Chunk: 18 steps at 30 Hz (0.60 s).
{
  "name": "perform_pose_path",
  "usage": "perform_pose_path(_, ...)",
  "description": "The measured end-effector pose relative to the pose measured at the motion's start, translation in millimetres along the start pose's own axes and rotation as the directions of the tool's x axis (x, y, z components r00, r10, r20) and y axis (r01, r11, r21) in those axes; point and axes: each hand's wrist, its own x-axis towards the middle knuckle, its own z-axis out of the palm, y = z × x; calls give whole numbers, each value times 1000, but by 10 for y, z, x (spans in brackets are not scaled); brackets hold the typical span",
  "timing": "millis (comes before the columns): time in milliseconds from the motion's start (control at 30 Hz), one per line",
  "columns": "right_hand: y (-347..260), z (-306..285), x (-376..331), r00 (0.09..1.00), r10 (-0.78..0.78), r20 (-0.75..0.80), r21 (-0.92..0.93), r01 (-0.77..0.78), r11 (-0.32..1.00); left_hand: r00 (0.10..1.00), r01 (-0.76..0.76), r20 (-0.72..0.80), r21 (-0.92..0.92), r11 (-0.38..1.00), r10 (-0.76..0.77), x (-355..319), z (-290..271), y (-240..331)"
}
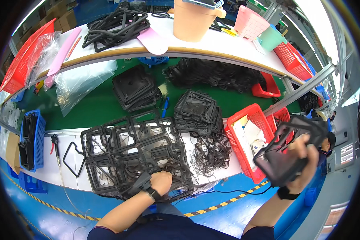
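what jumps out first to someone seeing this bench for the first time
The sprawl of black rubber frames across the white bench, with the left hand pressed on its near edge. At the right, the right hand holds up a stack of black frames beside a red basket. A large tan bucket stands on the upper shelf.

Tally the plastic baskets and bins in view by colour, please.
Red baskets: 5, namely far left, by the right hand, behind it, on the green belt, on the shelf
Blue baskets: 2, left bench, under the shelf
Pink bin: 1
Total: 8
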Motion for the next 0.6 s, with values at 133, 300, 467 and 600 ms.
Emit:
perform_pose_path(133,761,287,-204,929,265,-258,-558,-367,744,938,-277,-338,-612,741,72,-331,-869,178)
perform_pose_path(300,2001,737,-487,934,343,99,-653,-199,731,990,-143,-142,-976,162,16,-547,-1315,326)
perform_pose_path(467,2466,1192,-489,888,274,369,-767,124,629,889,-152,-149,-988,29,-434,-568,-1337,-133)
perform_pose_path(600,2524,1185,-424,835,66,546,-687,401,606,850,-324,-216,-934,-152,-480,-612,-1559,-527)
